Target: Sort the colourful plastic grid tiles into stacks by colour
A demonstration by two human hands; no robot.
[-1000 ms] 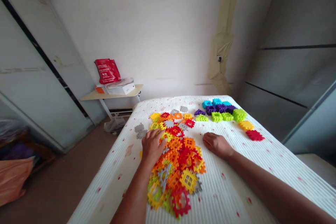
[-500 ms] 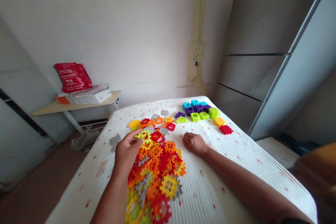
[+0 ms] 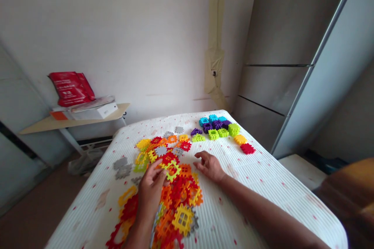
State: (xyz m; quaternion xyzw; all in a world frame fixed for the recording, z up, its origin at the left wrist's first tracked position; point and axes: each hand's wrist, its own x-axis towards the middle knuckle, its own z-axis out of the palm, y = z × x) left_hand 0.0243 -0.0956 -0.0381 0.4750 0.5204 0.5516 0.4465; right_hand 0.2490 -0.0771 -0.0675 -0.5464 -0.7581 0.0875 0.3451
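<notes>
My left hand is over a pile of flat plastic waffle tiles in red, orange, yellow and grey. Its fingers pinch a lime-green tile lifted a little above the pile. My right hand rests on the white ribbed bedcover just right of the pile, fingers loosely spread, nothing in it. Further back lie sorted groups of tiles: blue, purple, green, one yellow-orange stack and one red stack.
Loose grey tiles lie at the left of the bedcover. A small side table with a red bag and a white box stands at the back left. Grey cabinet panels rise on the right.
My left hand has picked a lime-green tile out of the pile and moved it towards the middle. My right hand has opened its fingers slightly. The view has shifted right.
</notes>
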